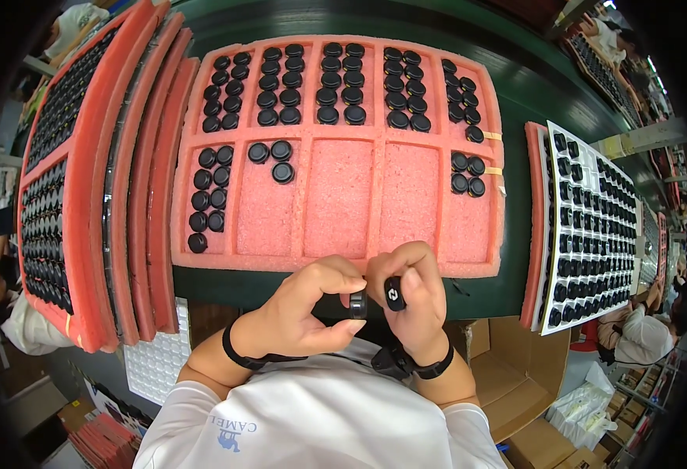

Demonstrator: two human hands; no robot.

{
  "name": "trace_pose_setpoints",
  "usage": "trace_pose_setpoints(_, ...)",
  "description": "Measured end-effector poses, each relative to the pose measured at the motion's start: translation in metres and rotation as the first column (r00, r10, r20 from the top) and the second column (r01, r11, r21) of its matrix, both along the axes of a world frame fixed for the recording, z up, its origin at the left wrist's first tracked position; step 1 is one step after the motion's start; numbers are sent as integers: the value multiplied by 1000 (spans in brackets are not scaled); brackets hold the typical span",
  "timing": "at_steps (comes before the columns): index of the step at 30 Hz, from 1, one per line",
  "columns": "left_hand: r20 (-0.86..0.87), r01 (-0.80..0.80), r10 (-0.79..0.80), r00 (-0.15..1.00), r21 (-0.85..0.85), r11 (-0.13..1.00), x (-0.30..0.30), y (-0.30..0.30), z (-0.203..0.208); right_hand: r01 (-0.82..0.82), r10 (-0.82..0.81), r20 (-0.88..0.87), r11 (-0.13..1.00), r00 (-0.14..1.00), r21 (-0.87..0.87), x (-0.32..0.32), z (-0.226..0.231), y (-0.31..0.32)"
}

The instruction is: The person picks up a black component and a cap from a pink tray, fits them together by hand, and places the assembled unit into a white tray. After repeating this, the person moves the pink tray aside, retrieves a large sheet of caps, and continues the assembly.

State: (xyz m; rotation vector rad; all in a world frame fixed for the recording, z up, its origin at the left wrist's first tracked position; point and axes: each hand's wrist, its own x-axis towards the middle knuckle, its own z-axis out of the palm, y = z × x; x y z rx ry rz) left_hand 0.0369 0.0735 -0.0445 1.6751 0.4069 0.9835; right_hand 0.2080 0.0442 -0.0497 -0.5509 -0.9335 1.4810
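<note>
Grasping before the pink foam tray (339, 195)

Left of it: stacked foam trays (85, 227). At its near edge: left hand (306, 306) pinching a black cylinder (357, 305); right hand (420, 301) clasping a white-marked black piece (394, 295). Right of it: a white tray (590, 175) of black parts (566, 242).

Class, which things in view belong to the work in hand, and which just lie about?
Seemingly in use:
left hand, pinching black cylinder
right hand, holding black piece
pink foam tray
black parts

Apparently just lying about:
cardboard box
white plastic bag
</note>
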Motion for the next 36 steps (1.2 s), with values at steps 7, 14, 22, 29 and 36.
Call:
trace_pose_setpoints(7, -17, -6, 6, 1000, 26, 1000, 1, 1, 1, 81, -90, 123, 994, 988, 74, -10, 2, -4)
trace_pose_setpoints(14, 48, 38, -36, 998, -45, 998, -1, -1, 1, 63, -73, 194, 996, 978, 56, -10, 4, -7)
trace_pose_setpoints(22, 64, 17, -16, 998, -23, 1000, -2, 0, 0, 36, -36, 103, 999, 994, 1, -5, 7, -6)
trace_pose_setpoints(29, 75, -54, 57, 996, -47, 997, -5, 0, 1, 23, -142, 491, 970, 860, 241, 1, 6, -2)
trace_pose_setpoints(36, -7, -32, 32, 999, -107, 994, 5, 7, 6, 70, -212, 579, 964, 787, 258, 15, 17, 0)
